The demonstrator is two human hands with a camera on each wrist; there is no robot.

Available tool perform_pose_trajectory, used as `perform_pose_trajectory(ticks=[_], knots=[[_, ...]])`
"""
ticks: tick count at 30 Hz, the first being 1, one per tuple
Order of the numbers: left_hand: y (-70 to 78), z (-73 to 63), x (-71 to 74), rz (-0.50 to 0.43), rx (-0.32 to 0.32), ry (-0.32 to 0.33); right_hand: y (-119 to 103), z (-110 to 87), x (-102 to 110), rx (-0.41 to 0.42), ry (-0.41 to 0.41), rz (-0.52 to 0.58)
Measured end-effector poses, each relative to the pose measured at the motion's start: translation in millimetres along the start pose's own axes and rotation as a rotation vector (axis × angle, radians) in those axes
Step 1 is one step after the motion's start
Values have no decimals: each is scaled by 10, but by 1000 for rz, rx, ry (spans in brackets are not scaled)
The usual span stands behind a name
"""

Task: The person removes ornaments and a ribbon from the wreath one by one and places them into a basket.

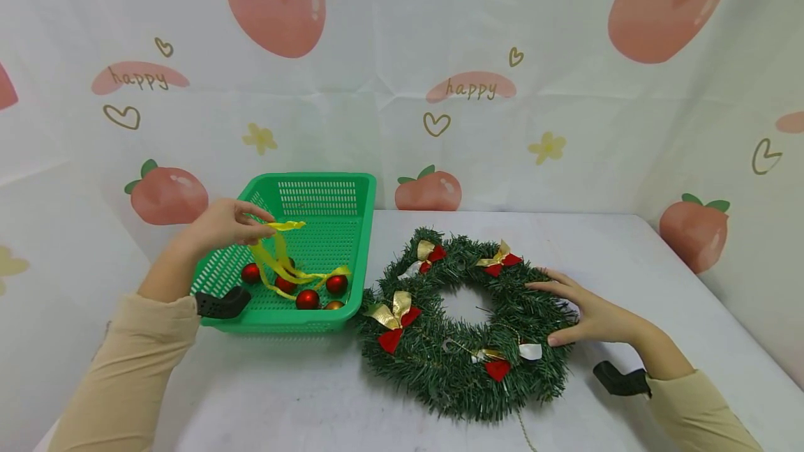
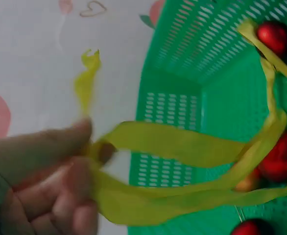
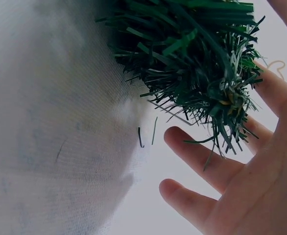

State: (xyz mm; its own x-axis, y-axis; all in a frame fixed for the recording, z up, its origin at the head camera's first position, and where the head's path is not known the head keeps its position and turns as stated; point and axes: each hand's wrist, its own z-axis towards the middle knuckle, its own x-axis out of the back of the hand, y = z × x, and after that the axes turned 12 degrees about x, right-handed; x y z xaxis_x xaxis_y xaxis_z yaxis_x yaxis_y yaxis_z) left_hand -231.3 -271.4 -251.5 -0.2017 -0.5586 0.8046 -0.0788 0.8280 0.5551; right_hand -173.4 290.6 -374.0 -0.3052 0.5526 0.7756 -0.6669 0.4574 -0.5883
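Observation:
My left hand [image 1: 235, 222] pinches a yellow ribbon [image 2: 173, 144] between thumb and fingers, above the left side of the green basket [image 1: 369, 243]. Loops of the ribbon hang from the fingers down into the basket, among red baubles [image 1: 308, 299]. A short end sticks out past the thumb in the left wrist view. My right hand [image 1: 593, 312] is at the right edge of a green wreath [image 1: 402, 375], fingers spread and loosely bent around its outer tinsel. Red, gold and white bows [image 1: 394, 319] sit on the wreath, which lies flat on the table.
The white table [image 1: 283, 389] carries the basket at left and the wreath beside it, nearly touching. A thin cord [image 1: 526, 431] trails from the wreath's front edge. Behind stands a white cloth backdrop [image 1: 389, 26] printed with fruit and hearts.

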Motion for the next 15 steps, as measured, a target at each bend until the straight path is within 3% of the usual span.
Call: perform_pose_trajectory(ticks=[3, 7, 15], knots=[[-70, 31, -25, 121, -13, -18, 21, -1, -2, -5, 0, -3], [-98, 33, -58, 227, -30, 20, 36, 4, -2, -14, -6, 4], [68, 11, -89, 192, -91, 96, -35, 51, 92, -10, -36, -32]])
